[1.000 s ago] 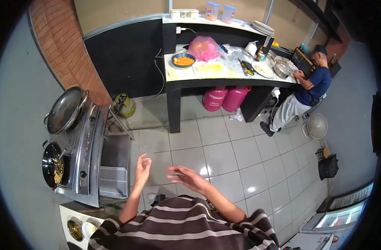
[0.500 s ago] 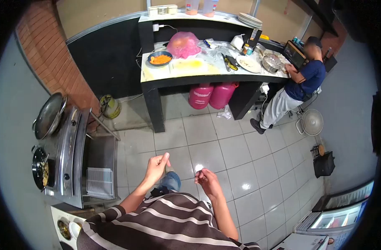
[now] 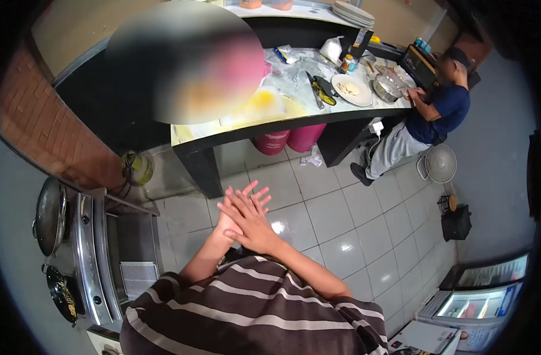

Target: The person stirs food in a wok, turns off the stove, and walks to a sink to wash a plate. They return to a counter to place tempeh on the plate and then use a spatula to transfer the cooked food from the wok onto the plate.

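Observation:
My hands meet in front of my striped shirt, above the tiled floor. My right hand (image 3: 254, 228) lies across my left hand (image 3: 224, 222), palm to palm or nearly so, with its fingers stretched out. Beyond it show the spread fingertips of the left hand, whose palm is largely covered. Neither hand holds anything that I can see. Closest ahead of them is the front edge of the counter (image 3: 223, 131).
At left stands a metal stove (image 3: 93, 260) with a wok (image 3: 50, 216) and a smaller pan (image 3: 60, 294). A plate (image 3: 351, 90) and knife (image 3: 315, 90) lie on the counter. A person (image 3: 439, 106) works at its right end. A blurred patch hides the counter's left part.
My hands were apart with fingers curled; now they are together, the right over the left, fingers extended. The view has shifted, and the counter appears closer.

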### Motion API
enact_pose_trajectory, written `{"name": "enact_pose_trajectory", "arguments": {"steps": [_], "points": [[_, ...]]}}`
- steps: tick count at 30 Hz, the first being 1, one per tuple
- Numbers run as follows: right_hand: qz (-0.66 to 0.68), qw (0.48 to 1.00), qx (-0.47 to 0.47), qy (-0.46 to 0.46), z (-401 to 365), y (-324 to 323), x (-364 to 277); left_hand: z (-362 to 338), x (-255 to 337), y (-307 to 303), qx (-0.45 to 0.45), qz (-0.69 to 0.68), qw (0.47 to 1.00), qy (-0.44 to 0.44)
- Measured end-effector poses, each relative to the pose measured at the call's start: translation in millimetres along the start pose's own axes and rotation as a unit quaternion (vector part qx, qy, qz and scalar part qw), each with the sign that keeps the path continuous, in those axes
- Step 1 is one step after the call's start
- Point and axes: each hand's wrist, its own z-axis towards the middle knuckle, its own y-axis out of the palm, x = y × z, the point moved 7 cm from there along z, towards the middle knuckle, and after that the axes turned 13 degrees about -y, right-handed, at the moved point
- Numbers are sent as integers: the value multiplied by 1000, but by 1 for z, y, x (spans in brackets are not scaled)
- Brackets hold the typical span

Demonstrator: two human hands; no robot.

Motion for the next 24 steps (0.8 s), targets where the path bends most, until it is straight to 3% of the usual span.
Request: {"name": "enact_pose_trajectory", "arguments": {"steps": [1,3,4,5,6,7,8,9,10,12,13,14,15,16,19,21,24], "points": [[10,1000,-3,6,14,-9,7,4,14,-5,-5,-9,999,31],[214,961,-13,173,-59,42,96,20,32,1,26,304,947,96],[86,983,4,160,-30,-12,83,26,36,-3,79,298,942,131],[28,982,121,145,-14,-49,69,43,36,-55,286,483,800,212],[95,963,187,169,-54,-33,121,61,38,-86,352,407,824,175],[34,979,114,164,-88,0,167,68,33,-116,389,306,860,124],[52,986,61,144,-78,16,178,49,25,-117,417,260,858,148],[202,968,15,146,-59,53,179,8,31,-103,411,244,856,196],[340,924,-27,173,-46,88,162,-32,26,-98,400,228,858,227],[418,887,-84,177,-1,96,117,-73,7,-153,516,224,806,185],[447,874,-117,147,1,114,113,-104,20,-131,502,248,778,286],[472,862,-143,115,10,124,119,-124,19,-127,534,193,803,183],[452,871,-155,114,24,125,103,-155,38,-91,541,280,765,208],[436,877,-166,117,35,132,88,-172,31,-103,528,224,789,221],[412,896,-122,117,65,154,71,-220,48,-128,528,291,786,137],[404,884,-170,161,76,173,55,-236,54,-142,476,240,834,139],[448,878,-113,124,93,201,17,-247,90,-92,498,163,837,155]]}}
